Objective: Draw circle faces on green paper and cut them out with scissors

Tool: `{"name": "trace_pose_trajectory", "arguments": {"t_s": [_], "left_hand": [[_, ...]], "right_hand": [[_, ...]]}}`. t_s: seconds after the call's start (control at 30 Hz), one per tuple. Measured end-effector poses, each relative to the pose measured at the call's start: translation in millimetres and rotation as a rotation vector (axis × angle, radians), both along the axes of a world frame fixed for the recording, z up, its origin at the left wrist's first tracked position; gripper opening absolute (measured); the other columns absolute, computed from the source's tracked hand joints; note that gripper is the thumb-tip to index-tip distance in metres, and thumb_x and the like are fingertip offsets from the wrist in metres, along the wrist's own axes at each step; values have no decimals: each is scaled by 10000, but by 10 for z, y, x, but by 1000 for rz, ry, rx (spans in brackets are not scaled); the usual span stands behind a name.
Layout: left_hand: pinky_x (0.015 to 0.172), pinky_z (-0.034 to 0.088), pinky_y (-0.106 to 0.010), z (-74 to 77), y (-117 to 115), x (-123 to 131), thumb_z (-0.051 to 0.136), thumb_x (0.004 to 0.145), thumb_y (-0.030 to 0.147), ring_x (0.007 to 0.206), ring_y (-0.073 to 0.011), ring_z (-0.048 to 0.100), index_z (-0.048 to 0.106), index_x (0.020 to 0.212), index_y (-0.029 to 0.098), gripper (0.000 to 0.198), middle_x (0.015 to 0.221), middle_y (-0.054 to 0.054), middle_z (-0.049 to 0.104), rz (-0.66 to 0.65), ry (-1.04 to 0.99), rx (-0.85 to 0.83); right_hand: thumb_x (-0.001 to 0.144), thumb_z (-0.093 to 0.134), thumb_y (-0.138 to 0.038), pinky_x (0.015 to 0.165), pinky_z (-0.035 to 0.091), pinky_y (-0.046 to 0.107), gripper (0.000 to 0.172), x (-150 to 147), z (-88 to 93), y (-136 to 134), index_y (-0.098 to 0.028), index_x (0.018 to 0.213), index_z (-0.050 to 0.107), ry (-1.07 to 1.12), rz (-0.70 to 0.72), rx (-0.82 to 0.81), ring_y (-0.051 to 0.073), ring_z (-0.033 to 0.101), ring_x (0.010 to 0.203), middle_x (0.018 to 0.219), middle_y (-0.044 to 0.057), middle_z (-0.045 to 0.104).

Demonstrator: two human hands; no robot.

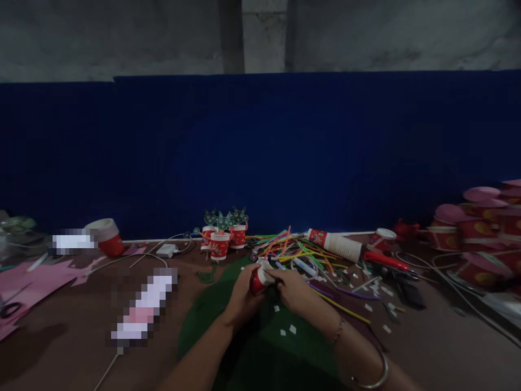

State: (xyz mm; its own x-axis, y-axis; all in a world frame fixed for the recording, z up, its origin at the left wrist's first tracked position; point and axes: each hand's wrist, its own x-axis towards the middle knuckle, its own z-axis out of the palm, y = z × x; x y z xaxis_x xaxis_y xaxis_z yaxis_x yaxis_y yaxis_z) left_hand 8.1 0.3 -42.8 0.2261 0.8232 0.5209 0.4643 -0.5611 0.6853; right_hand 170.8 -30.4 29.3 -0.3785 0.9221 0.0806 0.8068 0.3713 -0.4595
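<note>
Above the dark green surface, my left hand is wrapped round a small red and white paper cup, which is tilted. From the other side my right hand has its fingers closed at the pale end of the cup. What the right fingertips pinch is too small to make out. Just behind my hands lies a tangled heap of coloured pipe cleaners. Three red cups with green cut-out figures, the front one being a decorated cup, stand beyond my left hand.
A stack of paper cups lies on its side behind the heap. To its right is a red-handled tool. Decorated pink and red cups crowd the far right. At left are nested cups, pink sheets, scissors and a blurred-out phone-like object.
</note>
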Motion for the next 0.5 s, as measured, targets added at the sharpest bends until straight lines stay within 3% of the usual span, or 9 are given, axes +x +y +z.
{"name": "trace_pose_trajectory", "arguments": {"t_s": [0.17,0.5], "left_hand": [[901,438,-408,-28,-8,8,625,699,211,1026,-244,559,495,1144,187,465,1120,-106,581,16,35,41],[945,398,-477,-57,5,19,683,669,269,1084,-291,533,501,1194,184,562,1175,-130,577,6,-65,33]], "right_hand": [[767,404,-14,757,443,294,602,-99,40,-79,-196,1339,440,-223,-138,-4,243,640,919,1073,139,663],[789,402,-60,771,440,284,569,-127,-36,-87,-188,1342,430,-213,-94,26,232,637,918,1060,130,662]]}}
